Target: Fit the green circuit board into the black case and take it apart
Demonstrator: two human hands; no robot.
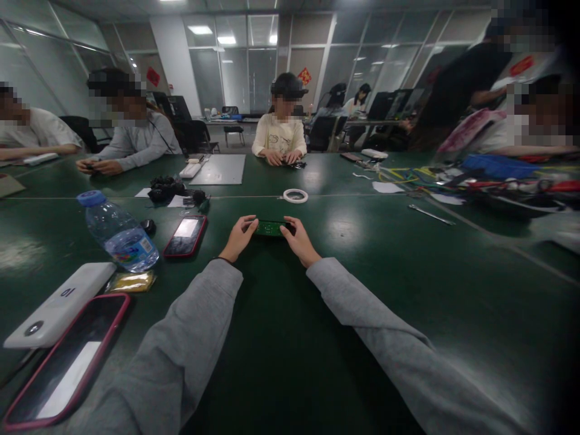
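Note:
A small green circuit board [270,228] is held level between my two hands, just above the dark green table [281,338]. My left hand [240,237] grips its left end, the thumb on the near side and the fingers behind. At the right end, my right hand [299,240] pinches the board in the same way. Beyond the board lies a white ring [295,196], which neither hand touches.
On the left are a water bottle [120,235], a red-edged phone [185,236], a white power bank [61,305] and a larger phone [67,362]. Cables and tools [498,181] pile up at the right, near a metal wrench [431,215]. Several people sit around the table.

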